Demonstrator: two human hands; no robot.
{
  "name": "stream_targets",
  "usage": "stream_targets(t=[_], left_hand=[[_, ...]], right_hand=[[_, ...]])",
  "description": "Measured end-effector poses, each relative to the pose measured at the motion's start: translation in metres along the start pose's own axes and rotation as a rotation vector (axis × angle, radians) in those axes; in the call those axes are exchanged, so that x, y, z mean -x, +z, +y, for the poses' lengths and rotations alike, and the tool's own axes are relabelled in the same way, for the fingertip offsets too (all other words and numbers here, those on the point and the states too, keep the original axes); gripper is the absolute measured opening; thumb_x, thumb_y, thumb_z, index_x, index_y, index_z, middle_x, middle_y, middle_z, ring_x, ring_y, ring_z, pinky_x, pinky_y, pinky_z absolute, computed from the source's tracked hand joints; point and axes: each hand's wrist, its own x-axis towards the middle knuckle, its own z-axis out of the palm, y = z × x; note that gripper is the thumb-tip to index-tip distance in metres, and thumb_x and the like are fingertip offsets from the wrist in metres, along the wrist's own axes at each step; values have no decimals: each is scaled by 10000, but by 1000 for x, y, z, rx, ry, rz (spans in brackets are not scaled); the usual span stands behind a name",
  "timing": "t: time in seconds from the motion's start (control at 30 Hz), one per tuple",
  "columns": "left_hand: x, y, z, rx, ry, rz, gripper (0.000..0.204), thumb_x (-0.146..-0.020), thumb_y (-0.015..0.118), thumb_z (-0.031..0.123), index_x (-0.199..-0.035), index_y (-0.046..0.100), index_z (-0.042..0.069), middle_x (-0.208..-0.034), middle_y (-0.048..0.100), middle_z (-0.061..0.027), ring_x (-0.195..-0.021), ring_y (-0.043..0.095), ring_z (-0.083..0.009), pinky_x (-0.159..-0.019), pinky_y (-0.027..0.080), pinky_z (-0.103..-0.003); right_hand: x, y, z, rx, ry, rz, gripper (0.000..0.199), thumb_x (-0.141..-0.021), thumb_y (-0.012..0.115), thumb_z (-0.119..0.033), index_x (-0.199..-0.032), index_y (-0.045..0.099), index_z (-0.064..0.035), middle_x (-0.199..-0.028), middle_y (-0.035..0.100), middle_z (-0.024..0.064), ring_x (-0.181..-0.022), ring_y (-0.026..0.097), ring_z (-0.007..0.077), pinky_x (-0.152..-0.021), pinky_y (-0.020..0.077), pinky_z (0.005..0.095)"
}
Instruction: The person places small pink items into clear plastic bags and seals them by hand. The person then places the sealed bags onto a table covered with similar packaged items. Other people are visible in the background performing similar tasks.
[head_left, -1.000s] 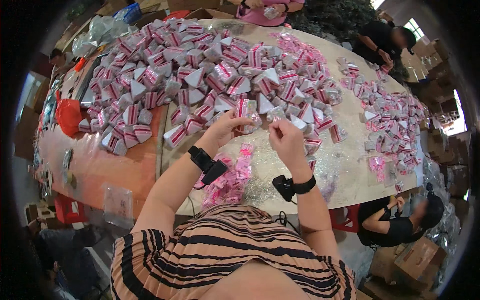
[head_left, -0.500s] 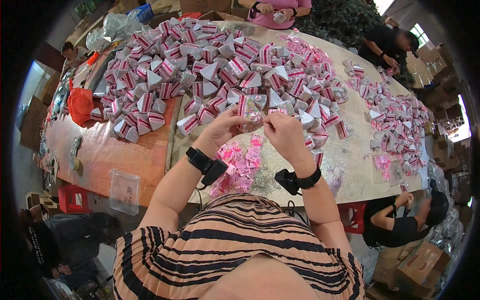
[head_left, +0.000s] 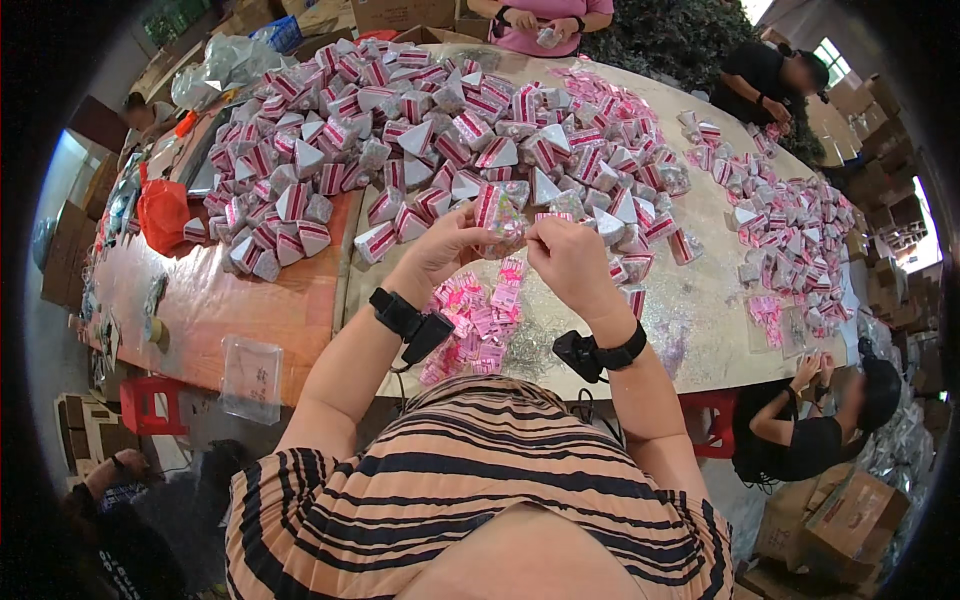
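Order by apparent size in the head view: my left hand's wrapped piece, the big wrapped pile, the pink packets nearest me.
1. Big wrapped pile
2. Pink packets
3. Wrapped piece in left hand

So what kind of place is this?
Likely a packing workshop: a large heap of wrapped wedge-shaped pieces on a big worktable, cardboard boxes piled nearby, and several people around the worktable.

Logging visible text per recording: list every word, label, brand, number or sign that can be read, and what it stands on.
No wording is copied out here.
Clear bag: dark characters, blurred.
Dark shirt, lower left: pale lettering, blurred.
Pink packets: print too small to read.
Cardboard box, top: faint marks, too small to read.
Pack in the left hand: pink stripes; no readable text.
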Motion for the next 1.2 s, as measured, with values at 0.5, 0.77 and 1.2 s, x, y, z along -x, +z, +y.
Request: stream_targets(t=[0.5,0.77,1.2], left_hand=[[10,-3,-4,-65,10,48,453,-766,639,13,-1180,456,4,-1053,596,-103,-925,617,-180,-851,499,-302],[12,2,-1,-226,70,15,435,-753,678,69,-1139,486,14,-987,606,-67,-847,607,-136,-749,487,-268],[5,-1,-4,-526,26,150,258,-717,722,188,-879,605,26,-800,638,-44,-663,582,-104,-574,438,-228]], right_hand=[[5,0,-9,51,-13,-55,82,-733,570,-104,-720,534,-31,-692,571,128,-656,580,310,-575,459,401],[6,1,-7,133,-41,-118,69,-736,573,-104,-745,565,-36,-707,581,123,-657,586,300,-587,466,387],[8,7,1,224,-75,-208,78,-746,574,-105,-756,546,-33,-725,569,121,-674,587,307,-591,470,390]])
